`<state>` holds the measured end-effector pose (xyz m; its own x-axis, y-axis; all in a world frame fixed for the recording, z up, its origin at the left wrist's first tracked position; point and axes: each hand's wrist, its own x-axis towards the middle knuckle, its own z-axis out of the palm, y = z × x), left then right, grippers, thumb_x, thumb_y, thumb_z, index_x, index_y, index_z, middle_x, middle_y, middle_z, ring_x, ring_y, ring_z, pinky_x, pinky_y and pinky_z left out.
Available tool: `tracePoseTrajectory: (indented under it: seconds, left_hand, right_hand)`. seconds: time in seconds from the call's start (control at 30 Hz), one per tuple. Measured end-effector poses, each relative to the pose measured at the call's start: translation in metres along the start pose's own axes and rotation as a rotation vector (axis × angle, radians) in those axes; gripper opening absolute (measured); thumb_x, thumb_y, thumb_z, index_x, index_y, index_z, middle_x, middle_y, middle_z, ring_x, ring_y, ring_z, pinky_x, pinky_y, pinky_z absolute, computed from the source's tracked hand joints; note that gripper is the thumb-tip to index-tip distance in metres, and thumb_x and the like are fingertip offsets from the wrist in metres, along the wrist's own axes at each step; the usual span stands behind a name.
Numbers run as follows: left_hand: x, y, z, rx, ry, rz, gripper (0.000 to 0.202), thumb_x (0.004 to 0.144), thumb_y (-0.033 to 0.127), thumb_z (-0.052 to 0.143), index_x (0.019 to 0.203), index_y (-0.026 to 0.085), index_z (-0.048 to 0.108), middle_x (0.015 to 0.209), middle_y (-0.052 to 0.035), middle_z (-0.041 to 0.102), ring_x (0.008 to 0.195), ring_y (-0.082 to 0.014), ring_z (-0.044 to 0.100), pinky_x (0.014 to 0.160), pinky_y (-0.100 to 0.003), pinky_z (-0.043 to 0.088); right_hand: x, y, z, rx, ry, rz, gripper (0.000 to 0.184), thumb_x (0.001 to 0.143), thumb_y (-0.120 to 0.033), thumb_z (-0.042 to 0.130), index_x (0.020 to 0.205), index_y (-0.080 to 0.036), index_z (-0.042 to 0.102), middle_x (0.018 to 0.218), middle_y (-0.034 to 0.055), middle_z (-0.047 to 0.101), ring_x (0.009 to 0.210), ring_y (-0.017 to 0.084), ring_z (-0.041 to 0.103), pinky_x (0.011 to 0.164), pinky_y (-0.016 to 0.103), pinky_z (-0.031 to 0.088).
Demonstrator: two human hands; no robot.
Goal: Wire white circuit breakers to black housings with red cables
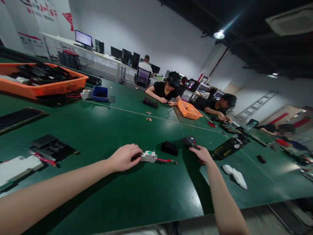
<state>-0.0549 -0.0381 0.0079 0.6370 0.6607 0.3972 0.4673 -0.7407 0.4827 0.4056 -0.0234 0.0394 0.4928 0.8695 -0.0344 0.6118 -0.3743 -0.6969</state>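
Observation:
My left hand (125,158) is closed on one end of a white miniature circuit breaker (149,156) with a green mark, lying low over the green table. A short red wire (165,160) with a metal end sticks out of the breaker to the right. Just beyond it lies a black plastic part (169,148). My right hand (203,154) is wrapped round the handle of a dark power screwdriver (189,141), its rounded grey body pointing up and left. The fingers hide most of that handle.
An orange basket (49,88) of black parts and a blue bin (100,94) stand at left. White modules (18,169) lie near my left forearm. To the right are a black cylinder (230,147) and crumpled white material (236,176). Co-workers (168,88) sit across the table.

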Motion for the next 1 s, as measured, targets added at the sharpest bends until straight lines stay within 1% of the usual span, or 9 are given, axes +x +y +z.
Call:
tracePoseTrajectory:
  seconds: [0.1, 0.17, 0.27, 0.33, 0.43, 0.6, 0.7, 0.83, 1.0]
  left_hand:
    - [-0.002, -0.002, 0.0, -0.003, 0.02, 0.013, 0.022, 0.094, 0.036, 0.052, 0.105, 0.024, 0.066, 0.1, -0.0047, 0.07, 0.09, -0.019, 0.065, 0.075, -0.032, 0.054]
    - [-0.002, -0.002, 0.0, 0.004, 0.016, 0.02, 0.021, 0.094, 0.035, 0.052, 0.104, 0.023, 0.066, 0.099, -0.0045, 0.07, 0.088, -0.0186, 0.065, 0.073, -0.031, 0.053]
    - [-0.002, 0.0, -0.002, 0.011, 0.009, 0.017, 0.019, 0.093, 0.033, 0.052, 0.103, 0.023, 0.065, 0.098, -0.0043, 0.069, 0.088, -0.0187, 0.064, 0.073, -0.031, 0.052]
    - [-0.002, 0.001, -0.003, 0.013, 0.013, 0.013, 0.018, 0.092, 0.032, 0.052, 0.101, 0.023, 0.065, 0.098, -0.0048, 0.069, 0.088, -0.019, 0.064, 0.073, -0.031, 0.052]
    - [-0.002, 0.001, -0.004, 0.016, 0.006, 0.023, 0.018, 0.092, 0.033, 0.053, 0.099, 0.022, 0.064, 0.096, -0.0054, 0.068, 0.087, -0.0191, 0.063, 0.073, -0.031, 0.051]
    - [-0.002, -0.001, -0.002, 0.022, 0.006, 0.032, 0.017, 0.092, 0.031, 0.054, 0.103, 0.024, 0.065, 0.098, -0.0039, 0.068, 0.087, -0.0185, 0.063, 0.073, -0.03, 0.051]
    - [-0.001, -0.001, -0.001, 0.034, 0.003, 0.007, 0.016, 0.092, 0.031, 0.056, 0.103, 0.025, 0.065, 0.098, -0.0026, 0.068, 0.087, -0.0183, 0.063, 0.072, -0.03, 0.051]
    - [0.0, 0.001, -0.002, 0.056, -0.017, 0.0, 0.017, 0.093, 0.032, 0.054, 0.103, 0.024, 0.065, 0.098, -0.003, 0.068, 0.087, -0.0187, 0.063, 0.073, -0.031, 0.05]
    - [0.0, 0.004, -0.004, 0.06, -0.019, 0.012, 0.018, 0.094, 0.032, 0.053, 0.103, 0.023, 0.065, 0.098, -0.0035, 0.068, 0.09, -0.0186, 0.063, 0.076, -0.031, 0.051]
  right_hand:
    - [-0.018, -0.016, -0.002, 0.129, 0.052, -0.043, 0.059, 0.064, -0.062, 0.068, 0.096, -0.013, 0.068, 0.071, 0.0044, 0.065, 0.065, 0.022, 0.063, 0.056, 0.031, 0.048]
    - [-0.035, -0.033, -0.008, 0.333, 0.063, -0.109, 0.058, 0.067, -0.064, 0.061, 0.098, -0.015, 0.065, 0.076, 0.0042, 0.064, 0.065, 0.02, 0.062, 0.058, 0.03, 0.051]
    - [-0.072, -0.066, -0.023, 0.668, -0.074, -0.218, 0.042, 0.068, -0.051, 0.064, 0.095, -0.019, 0.062, 0.083, 0.0041, 0.063, 0.068, 0.018, 0.061, 0.064, 0.031, 0.054]
    - [-0.103, -0.088, -0.035, 0.645, -0.207, -0.23, 0.035, 0.072, -0.049, 0.059, 0.092, -0.021, 0.062, 0.084, 0.0051, 0.062, 0.065, 0.019, 0.06, 0.062, 0.032, 0.054]
    - [-0.151, -0.109, -0.051, 0.628, -0.377, -0.111, 0.035, 0.077, -0.052, 0.053, 0.093, -0.022, 0.063, 0.084, 0.007, 0.061, 0.059, 0.018, 0.056, 0.054, 0.031, 0.05]
    - [-0.206, -0.115, -0.065, 0.599, -0.582, 0.242, 0.042, 0.075, -0.054, 0.057, 0.094, -0.019, 0.069, 0.081, 0.0102, 0.063, 0.052, 0.017, 0.054, 0.047, 0.03, 0.047]
    - [-0.219, -0.116, -0.065, 0.553, -0.6, 0.331, 0.04, 0.071, -0.05, 0.067, 0.096, -0.019, 0.071, 0.082, 0.011, 0.067, 0.055, 0.018, 0.06, 0.049, 0.03, 0.05]
    - [-0.223, -0.122, -0.057, 0.482, -0.57, 0.265, 0.039, 0.067, -0.046, 0.073, 0.095, -0.019, 0.072, 0.077, 0.0104, 0.069, 0.06, 0.022, 0.065, 0.051, 0.031, 0.053]
    - [-0.217, -0.126, -0.049, 0.394, -0.611, 0.209, 0.036, 0.072, -0.047, 0.071, 0.094, -0.018, 0.072, 0.076, 0.009, 0.069, 0.053, 0.02, 0.064, 0.049, 0.031, 0.052]
